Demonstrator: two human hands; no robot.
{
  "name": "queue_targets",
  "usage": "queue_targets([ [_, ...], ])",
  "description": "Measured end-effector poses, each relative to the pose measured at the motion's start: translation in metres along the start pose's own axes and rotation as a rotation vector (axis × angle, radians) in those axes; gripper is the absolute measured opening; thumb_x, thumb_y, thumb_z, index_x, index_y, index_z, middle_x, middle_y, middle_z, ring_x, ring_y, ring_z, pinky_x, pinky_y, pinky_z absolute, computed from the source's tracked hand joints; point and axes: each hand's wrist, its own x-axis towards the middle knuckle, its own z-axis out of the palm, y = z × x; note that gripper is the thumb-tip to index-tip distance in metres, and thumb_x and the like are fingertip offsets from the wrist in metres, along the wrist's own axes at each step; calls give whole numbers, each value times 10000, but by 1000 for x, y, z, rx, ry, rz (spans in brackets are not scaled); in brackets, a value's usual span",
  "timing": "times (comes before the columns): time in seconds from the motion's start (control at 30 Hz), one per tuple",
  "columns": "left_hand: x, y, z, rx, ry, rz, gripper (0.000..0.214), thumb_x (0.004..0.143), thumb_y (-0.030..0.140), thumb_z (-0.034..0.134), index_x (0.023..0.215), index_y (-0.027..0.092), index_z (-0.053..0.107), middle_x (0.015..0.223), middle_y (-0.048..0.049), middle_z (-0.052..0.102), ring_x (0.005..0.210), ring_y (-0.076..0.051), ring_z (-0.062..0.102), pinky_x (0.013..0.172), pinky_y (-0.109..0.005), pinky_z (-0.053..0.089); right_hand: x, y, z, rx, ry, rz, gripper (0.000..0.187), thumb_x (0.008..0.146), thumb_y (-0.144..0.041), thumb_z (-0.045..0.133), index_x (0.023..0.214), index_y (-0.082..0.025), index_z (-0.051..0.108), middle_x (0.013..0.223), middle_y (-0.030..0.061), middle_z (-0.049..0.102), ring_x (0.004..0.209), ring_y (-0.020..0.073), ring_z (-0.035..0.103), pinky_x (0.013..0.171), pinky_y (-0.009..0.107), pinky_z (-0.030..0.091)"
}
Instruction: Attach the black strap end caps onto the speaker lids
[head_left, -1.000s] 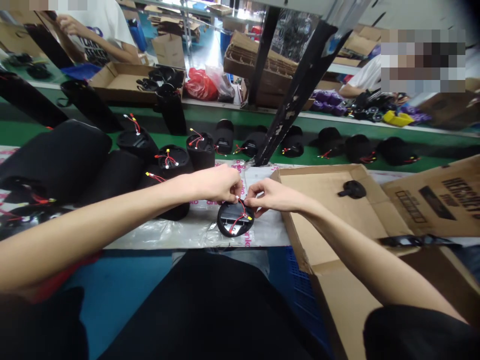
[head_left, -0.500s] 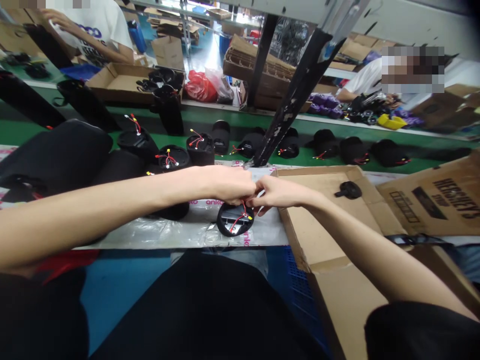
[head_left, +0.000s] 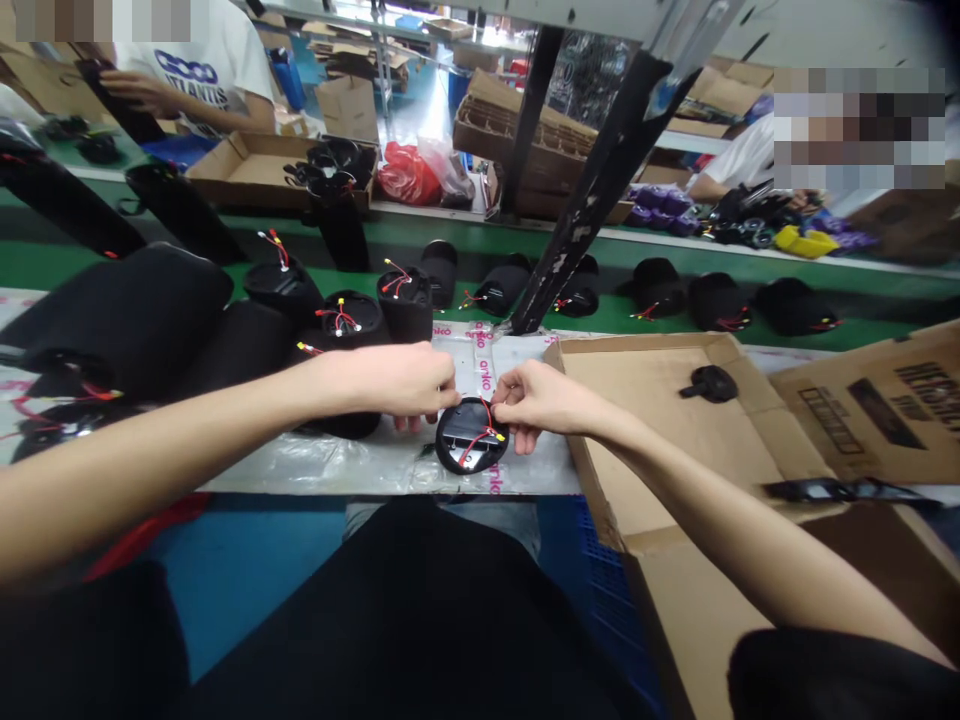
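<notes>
A black round-ended cylinder (head_left: 471,462), its open end facing me, stands on the plastic-covered bench between my hands. Inside the rim are a dark panel, a silvery part and red wires with a yellow connector (head_left: 500,437). My left hand (head_left: 420,385) is closed at the rim's upper left, thumb and forefinger pinching its edge. On the opposite side, my right hand (head_left: 532,400) pinches the rim's upper right, close to a red wire. Its other fingers curl down outside the cylinder. What lies exactly between the fingertips is partly hidden.
Several similar black cylinders with red wires (head_left: 345,315) stand to the left and along the green strip (head_left: 622,300). An open cardboard box (head_left: 622,450) at right holds a small black part (head_left: 709,384). A black slanted post (head_left: 577,215) rises behind. Two co-workers sit across.
My hands have moved apart from above the cylinder: the left went left to its rim, the right stayed near the upper right. The cylinder has stayed in place.
</notes>
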Motion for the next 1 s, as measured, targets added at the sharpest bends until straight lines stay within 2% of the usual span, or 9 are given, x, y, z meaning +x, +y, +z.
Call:
queue_targets([
  [0.07, -5, 3, 8, 15, -2, -20, 357, 1017, 291, 511, 834, 160, 788, 734, -82, 801, 567, -198, 735, 574, -265, 511, -2, 4, 1, 37, 5, -9, 102, 822, -128, 706, 825, -195, 629, 591, 21, 761, 477, 180, 749, 456, 238, 628],
  [0.23, 11, 15, 18, 368, 208, -21, 191, 863, 257, 676, 863, 153, 836, 815, -166, 791, 735, -321, 784, 610, -335, 517, -5, 8, 9, 63, 46, -52, 106, 875, -127, 698, 849, -196, 622, 606, 16, 761, 506, 200, 777, 460, 249, 637],
  [0.37, 13, 23, 11, 415, 124, -24, 201, 865, 205, 643, 834, 167, 838, 799, -157, 784, 673, -297, 765, 576, -333, 489, -15, 17, 8, 100, 57, -154, 118, 992, -269, 697, 927, -171, 705, 709, 48, 795, 605, 192, 811, 563, 260, 672],
  [0.43, 10, 19, 12, 434, 117, -25, 250, 906, 210, 598, 844, 179, 839, 798, -152, 789, 683, -304, 771, 578, -339, 488, -24, 34, -11, 35, 168, -157, 233, 1032, -386, 674, 985, -172, 752, 847, 71, 832, 693, 184, 828, 657, 274, 689],
  [0.53, 8, 7, 24, 495, 229, -23, 298, 946, 238, 552, 911, 189, 844, 806, -148, 795, 740, -340, 796, 631, -368, 524, -45, 78, -69, -167, 548, 29, 295, 1038, -448, 645, 1066, -185, 776, 1031, 102, 844, 872, 225, 843, 829, 346, 691],
  [0.63, 8, 4, 35, 542, 302, -40, 246, 926, 238, 580, 904, 177, 817, 765, -148, 777, 757, -379, 804, 646, -391, 538, -69, 133, -137, -270, 875, 302, 336, 978, -349, 679, 1198, -102, 742, 1296, 272, 761, 1219, 398, 769, 1084, 564, 592],
  [0.7, 7, 12, 37, 558, 293, -61, 204, 921, 197, 591, 904, 160, 791, 801, -164, 782, 781, -396, 810, 641, -392, 540, -78, 169, -169, -298, 1039, 475, 557, 940, -353, 707, 1378, -17, 636, 1513, 408, 574, 1456, 523, 590, 1199, 699, 441],
  [0.83, -2, 35, 40, 553, 307, -101, 182, 943, 124, 583, 921, 134, 764, 816, -180, 782, 807, -406, 820, 665, -394, 561, -73, 224, -192, -276, 1144, 655, 796, 930, -461, 715, 1516, 34, 500, 1594, 500, 414, 1541, 623, 440, 1199, 803, 345],
  [1.0, -21, 22, 56, 362, 410, -163, 278, 1084, 272, 488, 1109, 146, 734, 858, -160, 796, 829, -419, 816, 705, -464, 603, -56, 247, -190, -295, 1151, 526, 661, 862, -472, 761, 1337, -34, 620, 1377, 424, 643, 1358, 577, 637, 1098, 730, 511],
])
